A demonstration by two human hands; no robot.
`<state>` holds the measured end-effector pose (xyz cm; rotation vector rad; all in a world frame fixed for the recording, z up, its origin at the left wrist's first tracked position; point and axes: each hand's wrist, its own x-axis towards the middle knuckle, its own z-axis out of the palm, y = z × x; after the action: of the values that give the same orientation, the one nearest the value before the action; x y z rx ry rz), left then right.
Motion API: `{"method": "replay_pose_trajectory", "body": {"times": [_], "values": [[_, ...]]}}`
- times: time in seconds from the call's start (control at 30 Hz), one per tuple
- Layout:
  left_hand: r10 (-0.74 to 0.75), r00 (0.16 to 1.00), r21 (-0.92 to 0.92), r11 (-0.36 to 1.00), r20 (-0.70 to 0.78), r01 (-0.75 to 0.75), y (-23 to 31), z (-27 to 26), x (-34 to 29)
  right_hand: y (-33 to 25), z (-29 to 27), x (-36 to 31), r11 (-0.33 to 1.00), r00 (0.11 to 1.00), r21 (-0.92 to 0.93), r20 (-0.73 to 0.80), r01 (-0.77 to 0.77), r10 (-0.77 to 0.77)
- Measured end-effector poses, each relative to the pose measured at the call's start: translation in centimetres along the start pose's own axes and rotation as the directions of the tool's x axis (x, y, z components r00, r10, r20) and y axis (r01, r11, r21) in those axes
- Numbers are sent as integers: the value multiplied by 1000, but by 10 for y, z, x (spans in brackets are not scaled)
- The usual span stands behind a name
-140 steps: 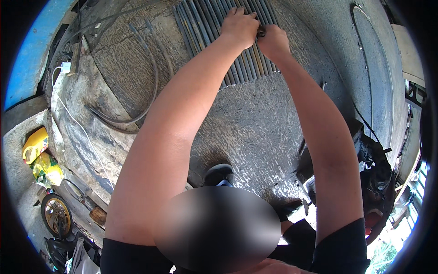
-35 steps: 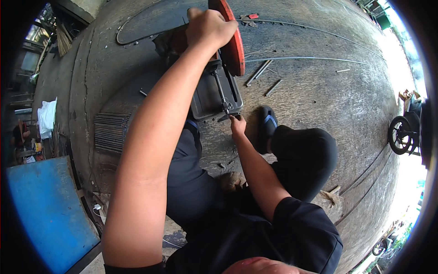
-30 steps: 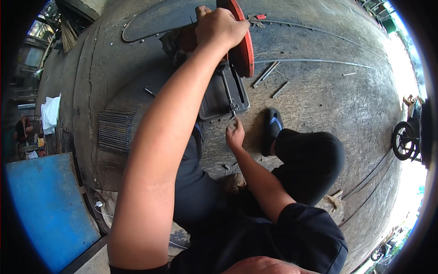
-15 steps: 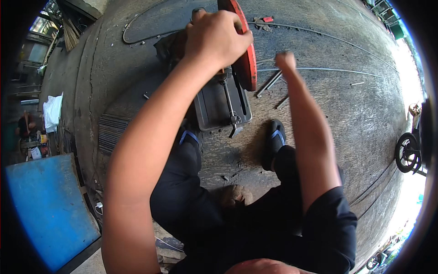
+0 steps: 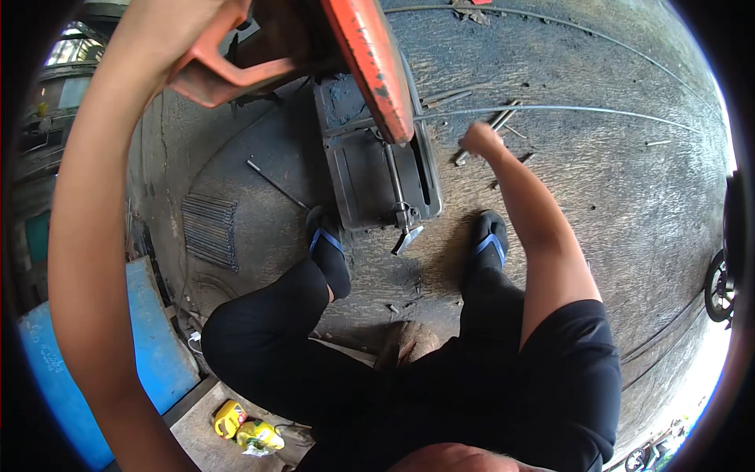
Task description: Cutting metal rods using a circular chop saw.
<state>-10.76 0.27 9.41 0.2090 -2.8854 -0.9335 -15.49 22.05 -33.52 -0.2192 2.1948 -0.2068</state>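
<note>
At the upper left, my left hand (image 5: 169, 27) is closed on the red handle (image 5: 228, 75) of a chop saw; the top edge cuts off part of the hand. The saw's worn red blade guard (image 5: 370, 67) is tilted up above its dark metal base (image 5: 366, 177). A clamp screw with a crank handle (image 5: 406, 238) sits at the base's near end. To the right of the base, my right hand (image 5: 481, 140) is closed in a fist over loose metal pieces (image 5: 503, 116) on the ground. What its fingers hold, if anything, is hidden.
A long thin rod (image 5: 582, 108) stretches rightward from the saw. Many cut rods (image 5: 210, 232) lie in a row at the left, near a single rod (image 5: 275, 183). A blue panel (image 5: 157, 338) and yellow packages (image 5: 230, 418) are at lower left. My sandalled feet flank the base.
My left hand has moved up and left, and the saw's head has risen with it, so the handle now shows. My right hand has shifted slightly down and left.
</note>
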Motion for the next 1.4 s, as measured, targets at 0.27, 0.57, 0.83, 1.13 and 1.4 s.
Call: {"method": "replay_pose_trajectory", "body": {"times": [0.27,0.57,0.83,1.13,1.4], "values": [[78,997,13,997,-30,-77,0,-1,-7,-4,179,-53,513,467,655,755,-554,-461],[35,997,-2,999,-62,-35,-2,12,-27,-35,206,-64,348,680,724,685,-596,-261],[86,993,-43,995,-87,-90,1,-1,-28,-26,168,-95,764,690,300,328,571,-645],[85,993,71,994,-84,-79,1,6,-30,-17,199,-96,786,752,287,244,547,-612],[-3,989,79,997,-147,15,9,7,-31,-7,157,-82,805,748,171,299,568,-592]]}}
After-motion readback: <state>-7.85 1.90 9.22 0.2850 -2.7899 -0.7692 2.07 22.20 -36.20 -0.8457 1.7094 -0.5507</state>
